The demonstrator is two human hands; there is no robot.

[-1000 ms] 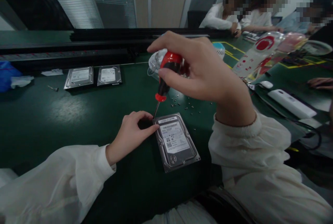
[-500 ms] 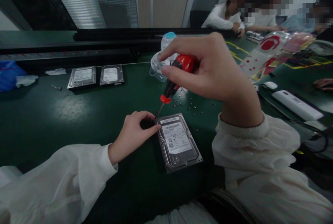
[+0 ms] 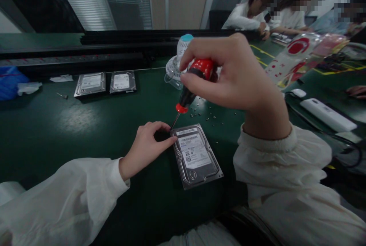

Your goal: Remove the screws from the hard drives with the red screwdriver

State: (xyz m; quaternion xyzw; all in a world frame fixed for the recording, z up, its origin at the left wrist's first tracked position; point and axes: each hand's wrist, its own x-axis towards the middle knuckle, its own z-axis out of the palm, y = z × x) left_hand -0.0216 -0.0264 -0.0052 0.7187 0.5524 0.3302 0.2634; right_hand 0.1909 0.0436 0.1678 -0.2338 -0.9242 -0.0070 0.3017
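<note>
A silver hard drive (image 3: 196, 156) with a white label lies flat on the green table in front of me. My left hand (image 3: 148, 141) grips its upper left corner, thumb on the top face and fingers at the far edge. Above the drive, my right hand (image 3: 225, 72) is closed round the handle of a red and black screwdriver (image 3: 187, 94). The screwdriver slants down to the left, its tip at the drive's upper left corner beside my left fingertips. Whether the tip sits in a screw is too small to tell. Several small screws (image 3: 210, 118) lie scattered behind the drive.
Two more hard drives, one silver (image 3: 90, 83) and one darker (image 3: 122, 82), lie at the back left. A clear plastic bottle (image 3: 185, 45) stands behind my right hand. A blue bag (image 3: 11, 82) is far left; a white power strip (image 3: 328, 114) lies right. People sit at the back right.
My right hand has shifted its grip slightly on the screwdriver handle, the index finger curling a little more. The tip, the hard drive and my left hand stay in place.
</note>
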